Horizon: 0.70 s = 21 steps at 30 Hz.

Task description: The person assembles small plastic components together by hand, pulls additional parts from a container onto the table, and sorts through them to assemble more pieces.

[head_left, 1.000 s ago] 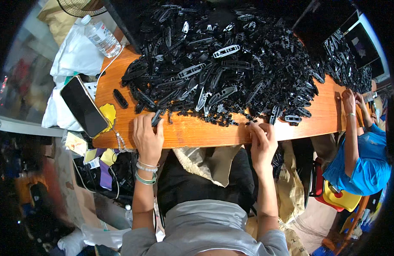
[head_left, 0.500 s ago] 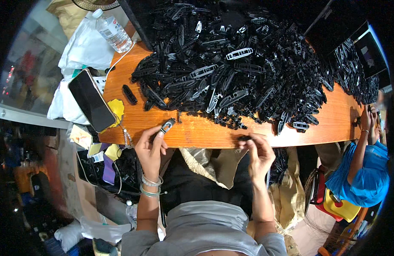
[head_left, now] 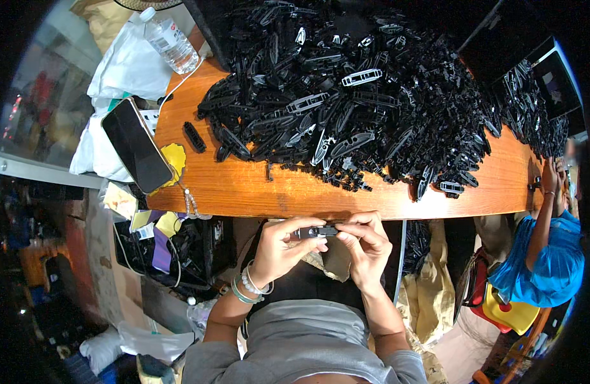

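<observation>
Both my hands are drawn back below the near edge of the wooden table [head_left: 243, 189], over my lap. My left hand [head_left: 282, 246] and my right hand [head_left: 365, 246] pinch the two ends of one small black plastic part [head_left: 319, 232] with a pale metal piece on it. Bead bracelets sit on my left wrist. A big heap of similar black plastic parts [head_left: 352, 96] covers the middle and far side of the table, beyond my hands.
A dark phone [head_left: 136, 144] lies at the table's left end beside a yellow scrap [head_left: 174, 157], white bags and a water bottle [head_left: 170, 40]. A loose black part [head_left: 194, 136] lies near the heap. At the right, a person in a blue top [head_left: 550, 262] reaches to the table.
My hands left the table edge, each with a piece, and came together over my lap. They now hold one part between them. The view shifted slightly.
</observation>
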Motion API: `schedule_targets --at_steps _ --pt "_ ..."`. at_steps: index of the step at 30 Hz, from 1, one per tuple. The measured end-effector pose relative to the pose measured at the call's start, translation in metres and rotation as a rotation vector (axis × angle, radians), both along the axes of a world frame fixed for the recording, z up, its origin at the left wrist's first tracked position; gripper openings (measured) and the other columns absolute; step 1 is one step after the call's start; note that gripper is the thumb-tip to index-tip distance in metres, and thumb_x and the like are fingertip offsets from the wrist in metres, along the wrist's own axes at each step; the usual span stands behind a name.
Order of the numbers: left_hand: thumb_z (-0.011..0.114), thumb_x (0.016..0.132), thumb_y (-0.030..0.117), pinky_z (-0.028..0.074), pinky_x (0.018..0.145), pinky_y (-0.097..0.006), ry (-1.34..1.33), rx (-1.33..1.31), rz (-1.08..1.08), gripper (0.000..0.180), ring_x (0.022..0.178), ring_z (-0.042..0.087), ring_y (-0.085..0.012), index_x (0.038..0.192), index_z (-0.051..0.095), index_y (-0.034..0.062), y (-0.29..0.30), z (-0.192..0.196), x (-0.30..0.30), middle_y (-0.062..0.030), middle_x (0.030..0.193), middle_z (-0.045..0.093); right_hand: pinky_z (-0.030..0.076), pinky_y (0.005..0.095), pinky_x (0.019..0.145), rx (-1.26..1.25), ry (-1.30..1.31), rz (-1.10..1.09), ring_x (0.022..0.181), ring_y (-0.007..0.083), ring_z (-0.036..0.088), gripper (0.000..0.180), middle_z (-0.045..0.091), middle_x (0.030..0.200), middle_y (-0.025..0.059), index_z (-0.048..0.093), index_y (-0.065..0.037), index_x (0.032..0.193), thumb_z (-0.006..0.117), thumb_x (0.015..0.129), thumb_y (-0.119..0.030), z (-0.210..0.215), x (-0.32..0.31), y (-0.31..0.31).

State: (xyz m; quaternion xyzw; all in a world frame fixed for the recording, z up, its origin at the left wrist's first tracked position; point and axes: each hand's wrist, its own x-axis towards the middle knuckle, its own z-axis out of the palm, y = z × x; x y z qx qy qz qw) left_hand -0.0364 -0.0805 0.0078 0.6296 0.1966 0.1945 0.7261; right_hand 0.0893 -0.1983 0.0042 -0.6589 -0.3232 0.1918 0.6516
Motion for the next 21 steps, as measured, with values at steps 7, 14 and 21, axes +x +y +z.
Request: schedule_targets --at_steps 7,14,21 --pt "0.062 0.085 -0.002 0.056 0.068 -0.025 -0.022 -0.209 0.02 0.023 0.081 0.067 -0.0158 0.107 0.057 -0.0063 -0.004 -0.008 0.002 -0.0098 0.097 0.065 0.043 0.0281 0.074 -0.02 -0.524 0.035 0.083 0.02 0.055 0.019 0.062 0.089 0.0098 0.07 -0.001 0.092 0.069 0.074 0.001 -0.001 0.003 -0.002" --pt "0.062 0.086 0.003 0.054 0.066 -0.022 0.02 0.016 -0.026 0.016 0.074 0.065 -0.0101 0.1 0.061 -0.0053 -0.005 -0.004 0.007 -0.0088 0.089 0.065 0.047 0.0275 0.075 -0.168 0.052 0.152 0.082 0.0199 0.062 0.023 0.066 0.091 0.0122 0.067 0.003 0.101 0.069 0.079 -0.003 -0.003 0.003 -0.013" --pt "0.066 0.083 0.009 0.049 0.06 -0.032 0.076 0.869 0.253 0.01 0.07 0.063 -0.0228 0.087 0.065 -0.0004 0.047 -0.009 0.004 -0.0113 0.08 0.063 0.051 0.0294 0.068 -0.359 0.074 0.322 0.075 0.019 0.064 0.019 0.067 0.089 0.0131 0.068 0.002 0.1 0.065 0.081 -0.001 -0.004 0.021 -0.019"
